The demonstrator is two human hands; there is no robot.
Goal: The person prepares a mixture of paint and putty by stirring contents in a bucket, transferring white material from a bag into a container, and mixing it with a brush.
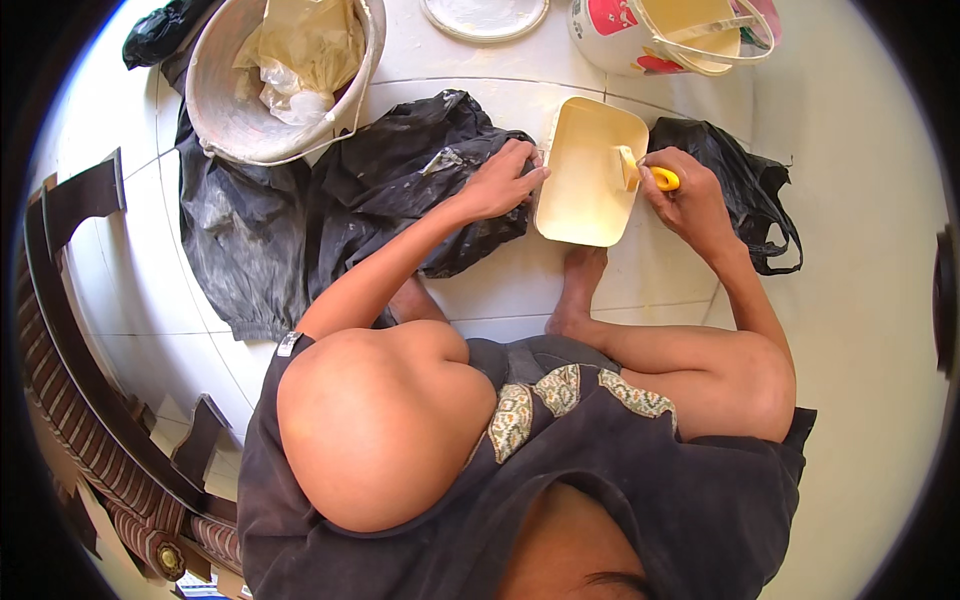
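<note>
My right hand (690,200) is closed around the yellow handle of a paintbrush (664,179). Its cream-coated head is over the right side of a cream plastic tray (585,180), a deep rectangle with rounded corners. At the tray's left rim, my left hand (500,180) has its fingers and thumb bent around the edge; the fingertips are partly hidden. A thin cream coating covers the tray's inside. Under my left wrist lies a crumpled black cloth (390,165) with pale smears.
A whitish bucket (225,110) holding a plastic bag (300,60) stands far left. At the far right is a white paint pail (610,40) with a stick across it, beside a round lid (485,15). A black plastic bag (735,180) lies right of the tray; carved wooden furniture (100,400) stands left.
</note>
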